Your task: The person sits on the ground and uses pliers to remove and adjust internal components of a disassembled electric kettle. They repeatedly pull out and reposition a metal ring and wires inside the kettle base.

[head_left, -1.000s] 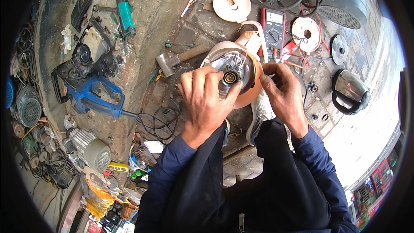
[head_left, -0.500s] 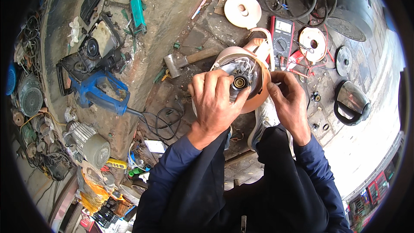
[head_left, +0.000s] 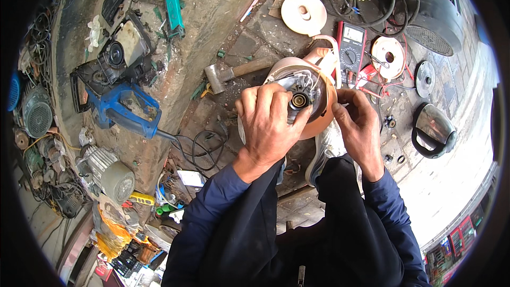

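My left hand (head_left: 268,122) grips the upturned base of a peach-coloured electric kettle (head_left: 317,107), fingers over its open underside where wires and a round black-and-silver connector (head_left: 299,100) show. My right hand (head_left: 358,127) pinches something small at the kettle's right rim; what it holds is hidden by the fingers. The kettle's white handle (head_left: 330,53) points away from me. Both forearms in dark blue sleeves come in from the lower edge.
A hammer (head_left: 236,72) lies left of the kettle, a multimeter (head_left: 350,45) with red leads behind it. White discs (head_left: 304,13), a black kettle lid (head_left: 433,127), a blue power tool (head_left: 119,106), a teal tool (head_left: 173,8), an electric motor (head_left: 109,172) and cables lie around.
The view has shifted a little; both hands stay on the kettle base, with the left fingers working slightly over the connector.
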The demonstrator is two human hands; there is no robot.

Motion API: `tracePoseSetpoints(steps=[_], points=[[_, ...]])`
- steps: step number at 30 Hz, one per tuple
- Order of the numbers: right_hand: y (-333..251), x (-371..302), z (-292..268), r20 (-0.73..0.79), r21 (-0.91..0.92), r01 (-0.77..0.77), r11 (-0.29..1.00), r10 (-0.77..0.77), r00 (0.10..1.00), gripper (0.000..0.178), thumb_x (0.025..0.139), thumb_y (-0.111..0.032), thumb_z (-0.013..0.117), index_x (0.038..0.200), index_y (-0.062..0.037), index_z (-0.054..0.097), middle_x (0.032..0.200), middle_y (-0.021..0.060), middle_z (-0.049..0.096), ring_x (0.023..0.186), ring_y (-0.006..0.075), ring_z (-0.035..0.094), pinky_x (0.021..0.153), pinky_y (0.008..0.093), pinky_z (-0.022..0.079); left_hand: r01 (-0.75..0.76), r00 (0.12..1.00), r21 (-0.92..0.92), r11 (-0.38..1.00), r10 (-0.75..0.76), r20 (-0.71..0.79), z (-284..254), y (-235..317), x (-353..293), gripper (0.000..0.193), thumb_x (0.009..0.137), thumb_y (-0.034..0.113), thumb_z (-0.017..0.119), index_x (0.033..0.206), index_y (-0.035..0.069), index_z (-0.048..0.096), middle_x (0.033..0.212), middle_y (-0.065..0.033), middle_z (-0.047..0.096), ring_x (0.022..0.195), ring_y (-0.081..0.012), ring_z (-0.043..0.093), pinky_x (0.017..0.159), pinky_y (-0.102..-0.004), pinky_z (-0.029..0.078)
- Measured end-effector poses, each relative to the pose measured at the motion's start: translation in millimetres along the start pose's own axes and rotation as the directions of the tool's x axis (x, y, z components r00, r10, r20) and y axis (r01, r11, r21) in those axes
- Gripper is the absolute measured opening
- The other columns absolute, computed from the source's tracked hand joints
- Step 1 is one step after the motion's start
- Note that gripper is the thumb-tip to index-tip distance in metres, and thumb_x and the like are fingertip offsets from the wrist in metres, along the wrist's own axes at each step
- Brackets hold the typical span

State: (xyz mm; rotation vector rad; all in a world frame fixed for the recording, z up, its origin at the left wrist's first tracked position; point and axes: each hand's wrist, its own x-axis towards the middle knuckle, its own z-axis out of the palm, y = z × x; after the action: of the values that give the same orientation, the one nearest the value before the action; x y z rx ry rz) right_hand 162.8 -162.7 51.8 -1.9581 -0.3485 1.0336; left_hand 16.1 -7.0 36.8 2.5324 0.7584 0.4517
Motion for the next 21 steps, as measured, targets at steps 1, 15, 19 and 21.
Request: tracePoseSetpoints(steps=[1,15,19,21], points=[[0.3,0.1,-0.1,0.000,-0.006,0.001,1.000,-0.001,1.000,0.028,0.111,-0.009,0.070,0.134,0.0072,0.068,0.117,0.0088,0.075,0.102,0.0116,0.069,0.094,0.0290,0.058,0.001,1.000,0.003,1.000,-0.001,0.002,-0.1,0.1,0.0,0.047,0.072,0.022,0.099,0.106,0.009,0.069,0.114,-0.0073,0.068,0.109,-0.0329,0.059,0.096,-0.0487,0.044],[-1.7,-0.5,3.5,-0.074,-0.012,0.062,0.998,-0.063,0.995,0.024,0.104,-0.008,0.074,0.125,0.0021,0.074,0.108,0.0114,0.075,0.077,0.0137,0.066,0.072,0.0326,0.056,0.004,1.000,-0.007,1.000,-0.004,0.001,1.4,0.6,-0.4,0.045,0.072,0.020,0.098,0.104,0.007,0.069,0.114,-0.0086,0.067,0.110,-0.0341,0.059,0.097,-0.0499,0.046],[-5.0,-0.4,3.0,-0.061,-0.003,0.039,0.999,-0.039,0.997,0.025,0.105,-0.008,0.073,0.127,0.0036,0.072,0.109,0.0098,0.075,0.082,0.0122,0.066,0.077,0.0311,0.056,-0.006,1.000,0.004,1.000,0.007,-0.017,3.4,-1.4,0.1,0.046,0.071,0.028,0.099,0.101,0.012,0.068,0.110,-0.0048,0.067,0.107,-0.0310,0.059,0.092,-0.0500,0.042],[-6.4,-0.7,1.5,-0.036,-0.036,0.006,0.999,-0.007,0.999,0.027,0.108,-0.008,0.072,0.131,0.0060,0.070,0.110,0.0056,0.076,0.090,0.0081,0.065,0.084,0.0272,0.056,-0.013,1.000,0.006,1.000,0.013,-0.019,3.9,-1.8,0.1,0.046,0.071,0.028,0.099,0.101,0.011,0.068,0.110,-0.0051,0.067,0.107,-0.0311,0.059,0.092,-0.0499,0.042]])
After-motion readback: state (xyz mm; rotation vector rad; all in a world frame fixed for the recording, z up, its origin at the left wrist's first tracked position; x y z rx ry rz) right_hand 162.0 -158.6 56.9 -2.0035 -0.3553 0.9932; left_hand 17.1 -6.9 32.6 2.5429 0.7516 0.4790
